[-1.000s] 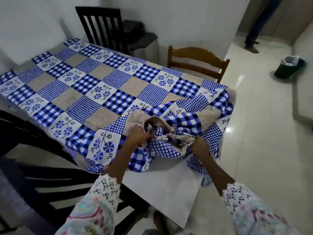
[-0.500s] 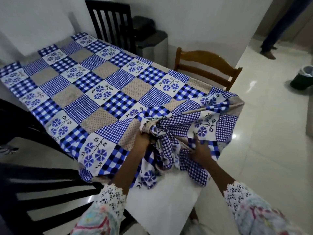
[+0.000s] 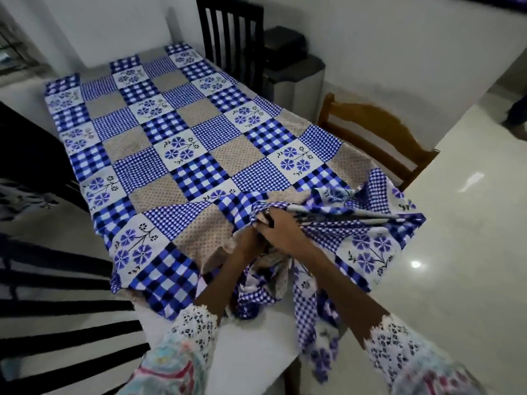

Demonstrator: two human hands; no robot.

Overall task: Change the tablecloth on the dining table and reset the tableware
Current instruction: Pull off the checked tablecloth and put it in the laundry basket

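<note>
The dining table point(image 3: 256, 363) is lying mostly under the blue patchwork tablecloth point(image 3: 182, 155), which is spreading flat away from your fingers toward the far end, while the near corner on your side of the fingers is showing bare white top. Beyond your fingers and to their right, the brown wooden chair point(image 3: 379, 132) is standing against the table's long edge, and a dark slatted chair point(image 3: 231, 38) is standing far past them at the far corner. The near end of the cloth is bunching into a heap right under and around your fingers, with loose folds hanging down below them over the table edge. Your right hand point(image 3: 285, 232) is curling into that gathered cloth and gripping it; your left hand point(image 3: 251, 246) is pushing in just beside it, touching it, and seems to be gripping the same bunch, though its fingers are hidden in the folds. Judging by this, you are only starting: the cloth is gathered at one corner, most of it is still lying spread, and no replacement cloth or tableware is showing anywhere around your fingers.
</note>
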